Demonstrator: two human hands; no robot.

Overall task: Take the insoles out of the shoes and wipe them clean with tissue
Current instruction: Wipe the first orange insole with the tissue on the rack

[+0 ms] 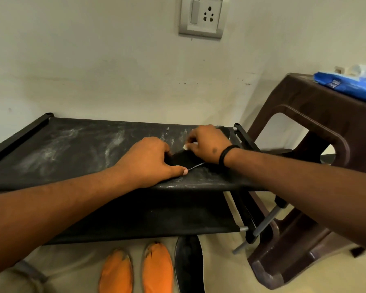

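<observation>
On the top shelf of the rack:
Landmark: black fabric shoe rack [72, 144], standing against the wall, top shelf streaked with pale dust.
Black insole [181, 158]: lies flat on the rack's top shelf, toward its right end, near the front edge; mostly covered by the two hands.
Left hand [148, 160]: rests on the left part of the black insole, fingers curled over its far edge, thumb laid along the near edge, holding it down.
Right hand [207, 144]: on the right part of the black insole, fingers curled around a small white tissue [186, 146], pinching it against the insole; dark band at the wrist.
Second dark insole [225, 132]: at the rack's far right corner, behind the right hand, only its rim showing.
Lower shelf [156, 218]: black fabric, below the top shelf, same rack.
Floor in front of rack: pale tile; two orange insoles [135, 271] side by side, a dark insole [189, 263] just to their right.
Right of rack: brown plastic stool [304, 144], standing close beside the rack's end frame.
Stool top: blue tissue pack [351, 85], white tissue showing at its opening.
Wall behind rack: off-white, scuffed; grey switch and socket plate [201, 16] above the rack's right half.
</observation>
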